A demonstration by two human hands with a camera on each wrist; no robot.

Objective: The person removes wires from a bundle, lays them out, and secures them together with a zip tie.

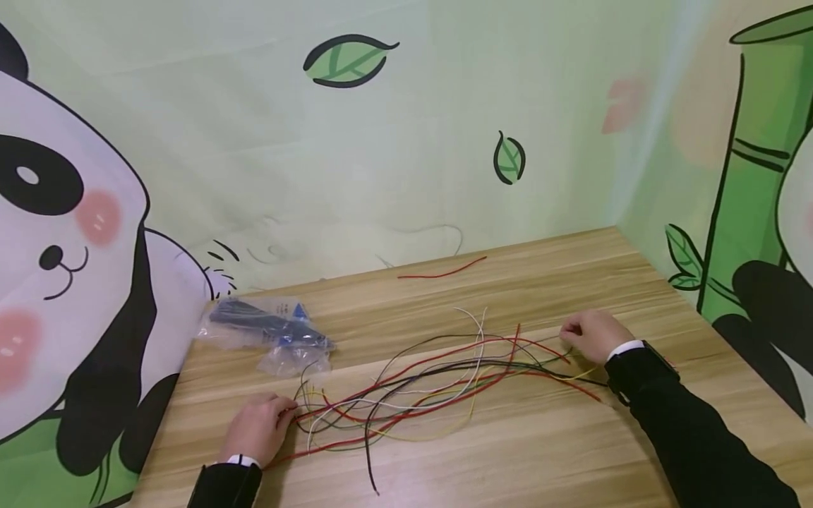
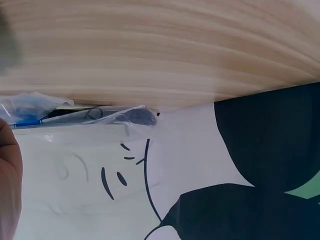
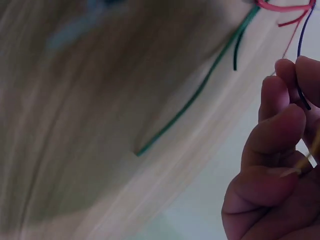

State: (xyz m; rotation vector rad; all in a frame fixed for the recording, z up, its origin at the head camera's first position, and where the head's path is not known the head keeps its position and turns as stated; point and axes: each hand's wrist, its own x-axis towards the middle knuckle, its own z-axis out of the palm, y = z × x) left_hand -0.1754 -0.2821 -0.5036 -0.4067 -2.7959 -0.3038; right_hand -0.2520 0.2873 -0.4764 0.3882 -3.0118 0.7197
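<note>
A loose bundle of thin wires, red, black, white, yellow and green, lies spread across the wooden table between the two hands. At the bundle's left end, my left hand (image 1: 257, 427) pinches a red wire (image 1: 336, 403) near its tip; the exact contact is partly hidden by the fingers. My right hand (image 1: 595, 335) is at the far end, holding the tip of a dark wire between thumb and fingertip. Up close in the right wrist view, that dark wire (image 3: 301, 42) passes between the fingertips, while a green wire (image 3: 192, 100) hangs apart from the hand.
Behind the left hand lies a clear plastic bag (image 1: 295, 360) with a dark, long item (image 1: 254, 317) inside. A single short red wire (image 1: 441, 274) rests near the table's back edge. A printed panda backdrop (image 1: 413, 176) stands behind the table (image 1: 508, 458).
</note>
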